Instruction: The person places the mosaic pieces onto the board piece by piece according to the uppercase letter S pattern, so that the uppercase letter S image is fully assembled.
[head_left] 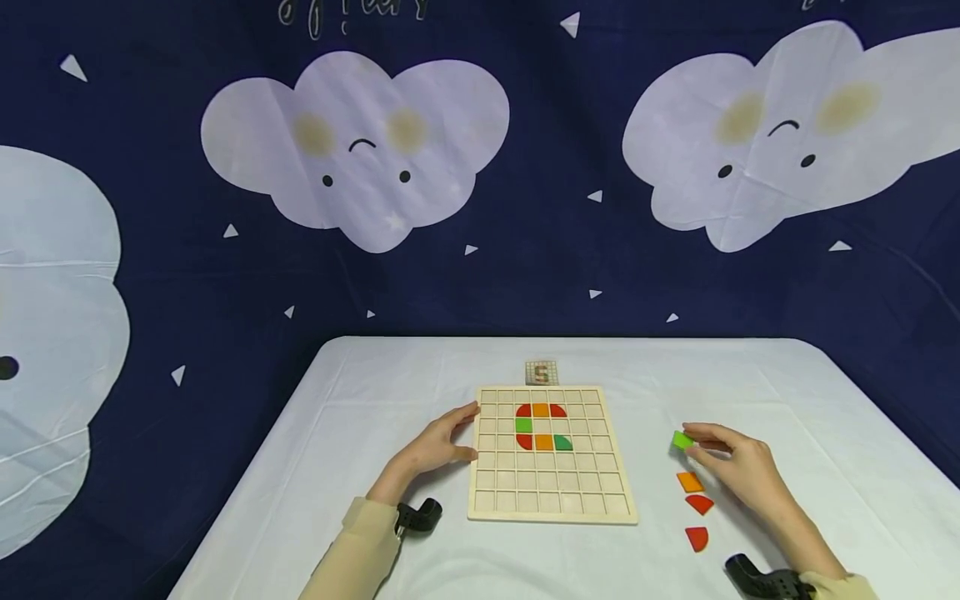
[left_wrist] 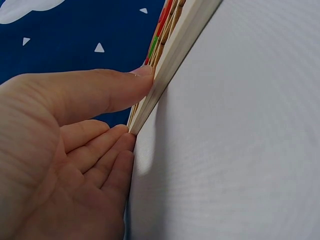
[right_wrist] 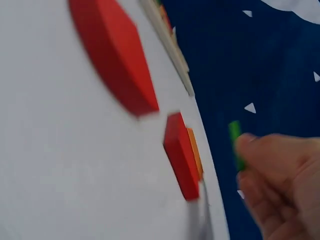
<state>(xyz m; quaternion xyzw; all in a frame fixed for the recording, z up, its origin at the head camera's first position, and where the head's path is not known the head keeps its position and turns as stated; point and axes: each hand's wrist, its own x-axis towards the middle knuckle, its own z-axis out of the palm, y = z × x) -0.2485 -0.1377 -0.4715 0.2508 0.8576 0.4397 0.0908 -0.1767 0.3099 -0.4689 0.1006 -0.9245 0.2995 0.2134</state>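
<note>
My right hand [head_left: 746,471] pinches a bright green square block [head_left: 682,440] between thumb and fingertips, to the right of the board. The right wrist view shows the green block [right_wrist: 234,132] edge-on and a little blurred. My left hand [head_left: 435,443] rests against the left side of a pale wooden grid board [head_left: 555,504], its thumb and fairly straight fingers touching the edge. On the board, red quarter-rounds [head_left: 523,442], orange squares [head_left: 543,442], a green square [head_left: 523,425] and a dark green quarter-round [head_left: 562,442] form a C-like shape in the upper cells.
Near the right hand lie an orange square [head_left: 690,482] and two red quarter-rounds, one nearer [head_left: 697,539] and one farther [head_left: 700,504]. A small pattern card [head_left: 542,372] sits behind the board. The white-covered table [head_left: 300,467] meets a dark blue cloud-printed curtain [head_left: 555,275].
</note>
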